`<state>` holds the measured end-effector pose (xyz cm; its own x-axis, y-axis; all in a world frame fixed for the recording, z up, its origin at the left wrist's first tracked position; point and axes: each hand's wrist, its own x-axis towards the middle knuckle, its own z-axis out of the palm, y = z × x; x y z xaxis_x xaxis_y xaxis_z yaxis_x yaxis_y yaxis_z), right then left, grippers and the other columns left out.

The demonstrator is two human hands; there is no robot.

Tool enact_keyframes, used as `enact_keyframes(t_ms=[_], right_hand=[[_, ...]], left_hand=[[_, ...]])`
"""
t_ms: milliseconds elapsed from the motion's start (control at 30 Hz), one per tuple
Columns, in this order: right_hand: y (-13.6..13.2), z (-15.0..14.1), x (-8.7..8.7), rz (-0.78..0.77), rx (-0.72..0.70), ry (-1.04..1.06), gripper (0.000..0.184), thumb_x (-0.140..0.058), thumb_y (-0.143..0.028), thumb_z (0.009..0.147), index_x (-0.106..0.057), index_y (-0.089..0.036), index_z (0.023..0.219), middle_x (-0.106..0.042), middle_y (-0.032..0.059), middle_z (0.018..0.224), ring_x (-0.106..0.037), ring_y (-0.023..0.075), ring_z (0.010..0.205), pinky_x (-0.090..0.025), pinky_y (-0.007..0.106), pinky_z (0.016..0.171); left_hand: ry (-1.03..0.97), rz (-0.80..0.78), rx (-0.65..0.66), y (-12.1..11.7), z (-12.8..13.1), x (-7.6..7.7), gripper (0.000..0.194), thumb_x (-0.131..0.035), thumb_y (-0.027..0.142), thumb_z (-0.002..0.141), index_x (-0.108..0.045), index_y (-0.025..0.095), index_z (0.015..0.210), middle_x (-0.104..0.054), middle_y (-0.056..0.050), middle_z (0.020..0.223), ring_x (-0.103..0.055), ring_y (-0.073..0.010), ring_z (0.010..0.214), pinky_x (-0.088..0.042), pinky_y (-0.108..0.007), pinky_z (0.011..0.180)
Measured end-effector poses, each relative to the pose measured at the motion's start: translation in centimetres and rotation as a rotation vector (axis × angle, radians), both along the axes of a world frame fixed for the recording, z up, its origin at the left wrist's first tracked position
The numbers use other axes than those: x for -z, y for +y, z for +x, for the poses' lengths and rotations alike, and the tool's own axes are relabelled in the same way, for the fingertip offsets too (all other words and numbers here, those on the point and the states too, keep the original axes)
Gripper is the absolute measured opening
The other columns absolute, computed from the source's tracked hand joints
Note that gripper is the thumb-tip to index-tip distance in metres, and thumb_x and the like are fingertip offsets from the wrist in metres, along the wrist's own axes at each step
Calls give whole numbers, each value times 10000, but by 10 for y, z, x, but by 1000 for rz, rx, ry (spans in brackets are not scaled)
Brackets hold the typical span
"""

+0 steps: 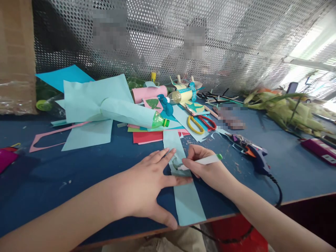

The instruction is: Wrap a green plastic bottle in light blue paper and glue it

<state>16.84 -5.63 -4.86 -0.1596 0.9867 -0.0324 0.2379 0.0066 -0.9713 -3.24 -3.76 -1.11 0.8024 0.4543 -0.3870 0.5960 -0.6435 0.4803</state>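
A long strip of light blue paper (pixel 189 204) lies on the blue table, its near end at the front edge. My left hand (pixel 154 178) rests with fingers spread across the strip's left side and over its middle. In my right hand (pixel 202 164) is a white marker with a green end (pixel 210 160), tip down at the paper. A small dark green curved line shows on the strip between my hands. Just beyond the strip's far end lies a green plastic bottle (pixel 160 120) wrapped in light blue paper.
Scissors with yellow and red handles (pixel 195 125) lie beyond my right hand. A glue gun (pixel 253 154) with a cord is at the right. Corn husks (pixel 286 108) lie farther right, and a cardboard box (pixel 17 56) stands at the left. Perforated metal sheeting (pixel 157 38) closes the back.
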Motion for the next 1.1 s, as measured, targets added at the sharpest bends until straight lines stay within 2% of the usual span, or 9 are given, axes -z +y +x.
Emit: enact_keyframes(t_ms=[433, 667, 1100], right_hand=[[0, 7, -4, 100, 141, -130, 237, -575, -243, 686, -393, -236, 533, -368, -79, 484, -297, 93, 457, -233, 245, 440], [2, 7, 0, 133, 197, -134, 254, -576, -257, 698, -373, -235, 548, -365, -75, 511, -313, 104, 496, -252, 246, 475], [7, 4, 5, 94, 110, -79, 256, -605, -292, 808, -409, -241, 652, -416, -99, 504, -359, 89, 441, -286, 239, 463]], left_hand=[[17, -10, -12, -1, 1, -1, 851, -639, 755, 657, -335, 513, 1413, 141, -16, 1604, 84, -467, 1425, -104, -695, 1089], [15, -18, -23, 0, 2, -3, 833, -668, 727, 655, -367, 511, 1401, 126, -22, 1604, 77, -479, 1421, -118, -707, 1079], [22, -12, -25, 0, 2, -2, 848, -679, 724, 645, -374, 498, 1403, 120, -16, 1608, 74, -487, 1421, -103, -715, 1078]])
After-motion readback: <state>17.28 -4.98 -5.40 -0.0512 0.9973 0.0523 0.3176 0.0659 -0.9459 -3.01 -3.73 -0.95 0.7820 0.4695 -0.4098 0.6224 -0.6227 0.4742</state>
